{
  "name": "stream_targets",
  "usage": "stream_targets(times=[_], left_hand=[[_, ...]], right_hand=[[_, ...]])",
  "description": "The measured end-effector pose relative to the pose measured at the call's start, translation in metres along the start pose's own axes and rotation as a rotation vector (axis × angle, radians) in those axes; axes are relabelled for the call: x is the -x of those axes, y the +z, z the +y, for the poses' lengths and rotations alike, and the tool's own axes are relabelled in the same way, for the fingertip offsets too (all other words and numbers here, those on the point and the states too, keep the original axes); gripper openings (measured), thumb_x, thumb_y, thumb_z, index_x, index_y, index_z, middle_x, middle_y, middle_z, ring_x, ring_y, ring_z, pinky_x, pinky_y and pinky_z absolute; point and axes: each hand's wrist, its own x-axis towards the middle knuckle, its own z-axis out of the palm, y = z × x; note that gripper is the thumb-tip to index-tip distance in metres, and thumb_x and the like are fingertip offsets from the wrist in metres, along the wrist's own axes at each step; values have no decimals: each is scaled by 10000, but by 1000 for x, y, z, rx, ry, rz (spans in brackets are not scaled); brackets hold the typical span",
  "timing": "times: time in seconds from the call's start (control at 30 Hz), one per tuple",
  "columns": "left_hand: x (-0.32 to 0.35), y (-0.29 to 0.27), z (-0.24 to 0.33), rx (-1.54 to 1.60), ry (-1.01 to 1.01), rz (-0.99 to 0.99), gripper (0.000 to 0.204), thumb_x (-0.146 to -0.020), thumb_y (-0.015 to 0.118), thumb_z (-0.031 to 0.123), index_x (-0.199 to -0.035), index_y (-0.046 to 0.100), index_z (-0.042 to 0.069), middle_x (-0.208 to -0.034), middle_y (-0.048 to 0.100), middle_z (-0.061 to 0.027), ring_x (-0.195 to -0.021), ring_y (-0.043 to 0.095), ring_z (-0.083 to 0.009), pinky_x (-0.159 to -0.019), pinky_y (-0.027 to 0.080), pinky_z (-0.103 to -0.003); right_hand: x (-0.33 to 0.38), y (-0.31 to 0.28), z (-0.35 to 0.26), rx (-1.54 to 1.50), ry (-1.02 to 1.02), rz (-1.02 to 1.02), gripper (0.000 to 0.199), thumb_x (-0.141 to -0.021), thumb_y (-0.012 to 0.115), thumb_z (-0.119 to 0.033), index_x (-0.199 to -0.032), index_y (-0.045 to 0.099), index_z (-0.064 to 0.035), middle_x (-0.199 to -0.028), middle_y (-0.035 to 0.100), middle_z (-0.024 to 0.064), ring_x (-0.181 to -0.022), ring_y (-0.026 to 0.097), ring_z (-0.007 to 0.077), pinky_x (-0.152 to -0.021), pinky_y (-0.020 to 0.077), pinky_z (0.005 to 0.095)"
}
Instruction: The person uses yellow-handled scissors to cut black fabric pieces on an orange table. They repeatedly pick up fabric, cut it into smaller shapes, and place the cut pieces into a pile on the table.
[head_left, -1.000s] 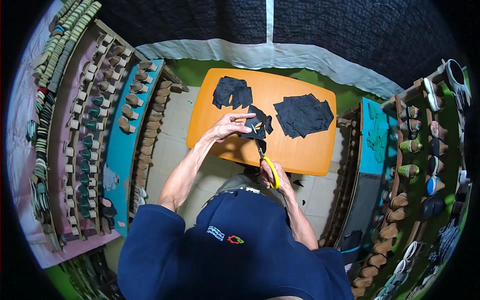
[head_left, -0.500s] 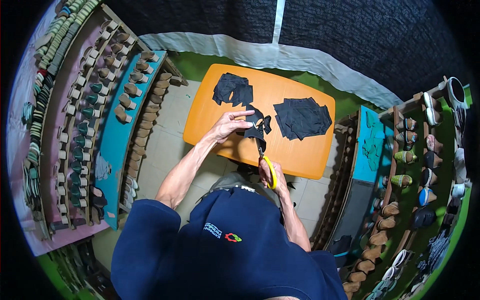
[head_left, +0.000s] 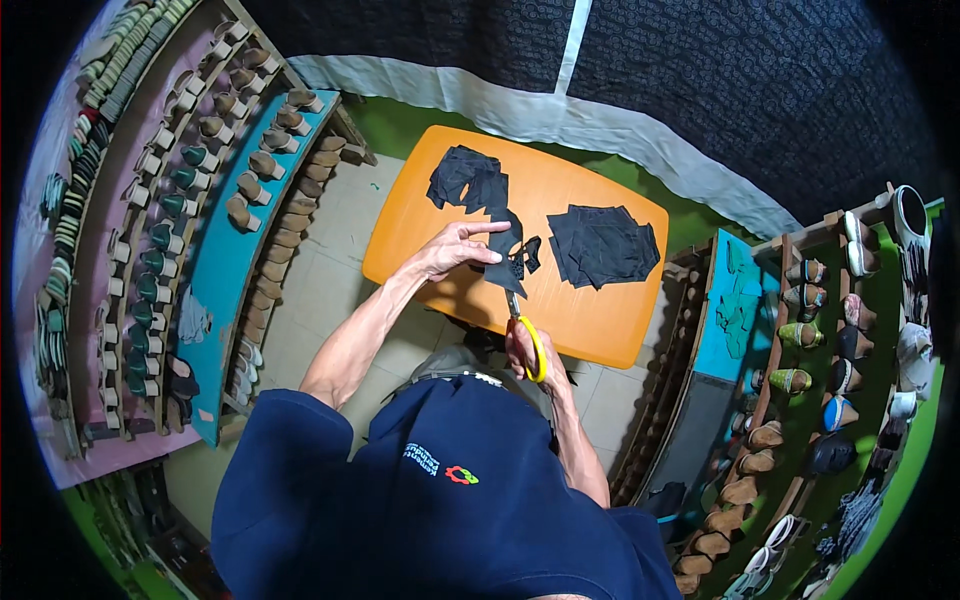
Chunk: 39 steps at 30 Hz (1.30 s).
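Scissors (head_left: 532,352), yellow-handled: drawn slightly back toward the person since the earlier frame, blade tips at the lower end of the black piece (head_left: 507,277), which hung flatter than before. Right hand (head_left: 517,345): closed around the scissors' handles; blade opening could not be told. Left hand (head_left: 450,252): gripped the black piece by thumb and fingers, index finger extended. Black piece: held over the near part of an orange table (head_left: 600,325). Beyond, on the tabletop: right-hand black pile (head_left: 605,245); left-hand black pile (head_left: 465,175). Farthest: dark patterned curtain (head_left: 700,100), pale-hemmed.
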Motion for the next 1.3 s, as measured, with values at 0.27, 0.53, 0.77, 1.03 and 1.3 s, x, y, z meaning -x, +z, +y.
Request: stream_targets(times=[0.27,0.53,0.77,1.03,1.3], left_hand=[[3,3,12,-15,26,65,665,-832,754,57,-1452,516,83,-769,646,27,-726,590,-31,-759,482,-197],[-2,-6,4,-42,-14,-22,696,-821,748,52,-1469,495,83,-895,711,-36,-822,646,-78,-859,498,-241],[1,-2,10,22,-8,-40,700,-827,745,40,-1476,485,80,-908,711,-30,-831,642,-66,-858,496,-230],[0,3,-4,55,3,-15,686,-834,745,22,-1468,489,70,-981,714,-41,-840,648,-67,-867,513,-228],[-6,-6,-2,-2,-87,-47,579,-848,729,25,-1400,552,11,-877,695,-23,-810,652,-70,-819,524,-217]], right_hand=[[0,-1,5,-39,-41,-54,523,-994,525,-569,-878,533,-59,-572,443,4,-450,439,108,-411,408,273],[5,-2,6,-8,21,-66,602,-968,480,-662,-917,525,-64,-613,442,2,-485,423,109,-438,372,267],[1,-4,7,-3,17,-66,586,-984,468,-640,-909,525,-61,-615,443,1,-483,424,107,-445,371,264],[0,3,-2,-37,20,25,510,-987,548,-556,-813,531,-76,-581,448,-11,-466,449,91,-422,407,263],[2,-1,6,-28,36,-6,523,-976,537,-589,-841,529,-83,-593,442,-15,-473,428,91,-423,386,263]])
